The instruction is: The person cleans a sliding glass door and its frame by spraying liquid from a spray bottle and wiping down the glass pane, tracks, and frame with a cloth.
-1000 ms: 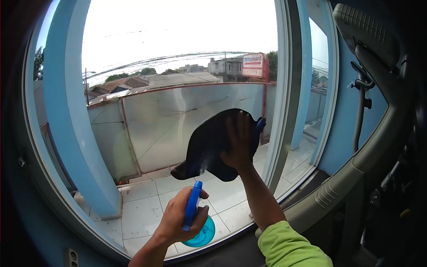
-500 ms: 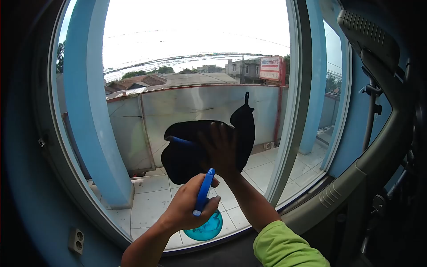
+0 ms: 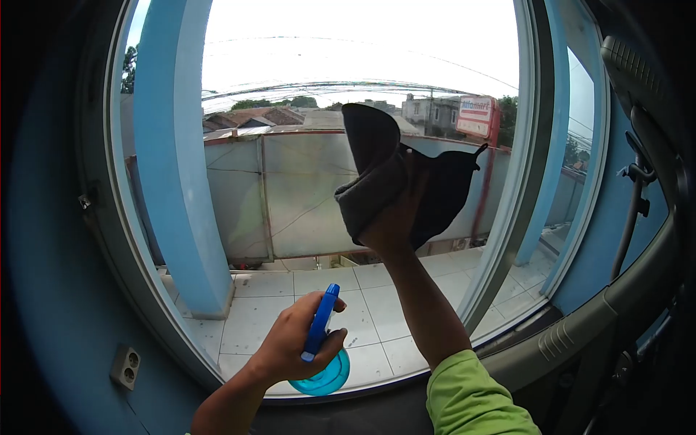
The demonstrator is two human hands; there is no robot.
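My left hand [image 3: 293, 337] is wrapped round the neck of a spray bottle [image 3: 322, 373] with a blue trigger head [image 3: 320, 322] and a clear turquoise body. Higher up, my right hand [image 3: 395, 214] holds a dark cloth [image 3: 446, 192] against or close to the window glass. The cloth is bunched, with a grey fold over part of my hand and one flap standing up at the upper left. A small loop sticks out at its right corner. The fingers of my right hand are partly hidden by the cloth.
A window frame [image 3: 533, 145] borders the glass on the right. Grey exercise equipment [image 3: 573, 337] stands at the right. A wall socket [image 3: 126, 366] is at the lower left. Beyond the glass are a blue pillar [image 3: 174, 145], a tiled floor and a metal fence.
The cloth and my right hand moved across the glass, first left, then upward, and the cloth has folded over. My left hand still grips the bottle. The view has shifted left.
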